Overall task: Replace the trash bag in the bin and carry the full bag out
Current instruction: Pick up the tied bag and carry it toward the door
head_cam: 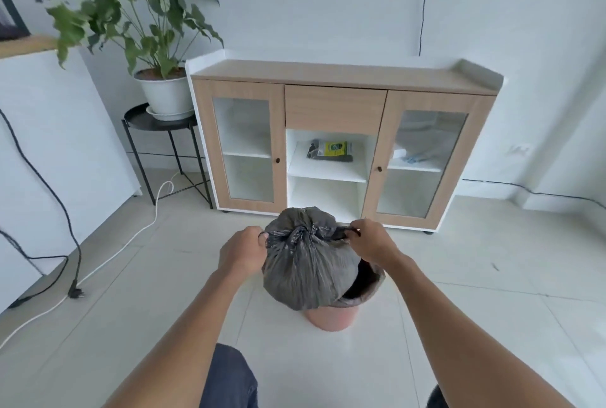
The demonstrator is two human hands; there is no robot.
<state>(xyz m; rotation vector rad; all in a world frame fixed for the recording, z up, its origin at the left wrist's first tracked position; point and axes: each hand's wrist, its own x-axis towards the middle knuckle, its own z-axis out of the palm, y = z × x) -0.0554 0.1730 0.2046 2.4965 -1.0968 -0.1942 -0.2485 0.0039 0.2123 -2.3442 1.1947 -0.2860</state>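
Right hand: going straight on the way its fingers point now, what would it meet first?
Probably the knot of the grey trash bag; the right hand points inward at it, though depth is unclear.

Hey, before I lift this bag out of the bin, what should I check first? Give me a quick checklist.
1. Knot at the bag's top is gathered tight: ok.
2. Left hand grips one tie end: ok.
3. Right hand pinches the other tie end: ok.
4. Bag is clear of the bin: not ok, its bottom sits in the bin.
5. No tears or leaks: cannot tell, only the near side shows.
6. Spare bags are ready: cannot tell. A pack lies on the shelf, but its contents are unreadable.
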